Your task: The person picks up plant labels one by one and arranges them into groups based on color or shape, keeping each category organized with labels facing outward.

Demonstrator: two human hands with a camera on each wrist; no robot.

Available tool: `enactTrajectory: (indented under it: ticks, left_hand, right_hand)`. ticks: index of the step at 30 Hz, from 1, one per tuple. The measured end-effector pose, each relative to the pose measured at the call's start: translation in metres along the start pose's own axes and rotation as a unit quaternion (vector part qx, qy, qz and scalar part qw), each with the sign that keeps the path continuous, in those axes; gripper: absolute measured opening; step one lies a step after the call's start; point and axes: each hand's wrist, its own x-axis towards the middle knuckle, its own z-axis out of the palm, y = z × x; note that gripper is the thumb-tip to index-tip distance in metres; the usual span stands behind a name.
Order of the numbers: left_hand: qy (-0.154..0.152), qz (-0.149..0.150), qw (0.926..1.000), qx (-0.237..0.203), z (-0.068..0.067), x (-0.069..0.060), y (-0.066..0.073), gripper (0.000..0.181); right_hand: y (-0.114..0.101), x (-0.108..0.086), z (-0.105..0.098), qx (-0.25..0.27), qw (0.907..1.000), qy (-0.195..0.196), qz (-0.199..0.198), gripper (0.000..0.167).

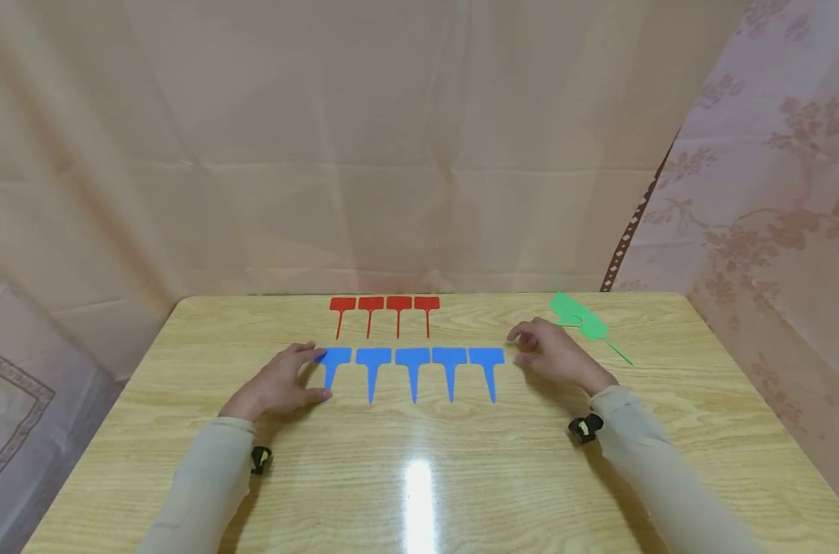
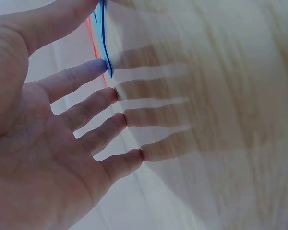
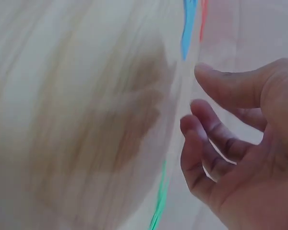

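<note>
Several blue T-shaped plant labels (image 1: 412, 357) lie in a row on the wooden table, stems toward the person. At the row's left end, my left hand (image 1: 284, 382) touches the leftmost blue label (image 1: 339, 355); its index finger is at the head and its thumb near the stem tip. The left wrist view shows those fingers straight and spread, with the label's blue edge (image 2: 104, 38) at the index fingertip. Just right of the rightmost blue label (image 1: 487, 356), my right hand (image 1: 556, 354) hovers with loosely bent fingers, holding nothing.
Behind the blue row, several red T-shaped labels (image 1: 371, 304) form a shorter row near the table's back edge. Overlapping green labels (image 1: 593, 326) lie at an angle beyond the right hand. A beige curtain (image 1: 392, 154) hangs behind the table (image 1: 336, 477).
</note>
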Motion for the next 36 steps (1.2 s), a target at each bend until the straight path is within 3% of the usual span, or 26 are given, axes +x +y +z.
enactTrajectory:
  ticks: [5,9,15,27,36]
  left_hand:
    - [0.002,0.010,0.9999,0.001,-0.001,-0.001,0.000,0.076]
    - [0.003,0.012,0.9999,-0.001,-0.002,-0.001,0.000,0.075]
    - [0.003,0.012,0.9999,-0.002,-0.001,-0.002,-0.001,0.075]
    - [-0.004,-0.008,0.9999,-0.013,-0.002,0.000,0.001,0.075]
    - [-0.004,-0.003,1.0000,0.000,-0.006,0.001,0.002,0.067]
  right_hand:
    - [0.022,-0.010,-0.019,-0.027,0.9933,0.052,0.100,0.033]
    - [0.043,-0.017,-0.035,-0.046,0.9733,0.104,0.199,0.046]
    - [0.068,-0.020,-0.047,-0.055,0.9472,0.102,0.299,0.052]
    - [0.071,-0.017,-0.055,0.001,0.9331,0.088,0.349,0.041]
    - [0.074,-0.014,-0.058,0.019,0.9384,0.070,0.338,0.051]
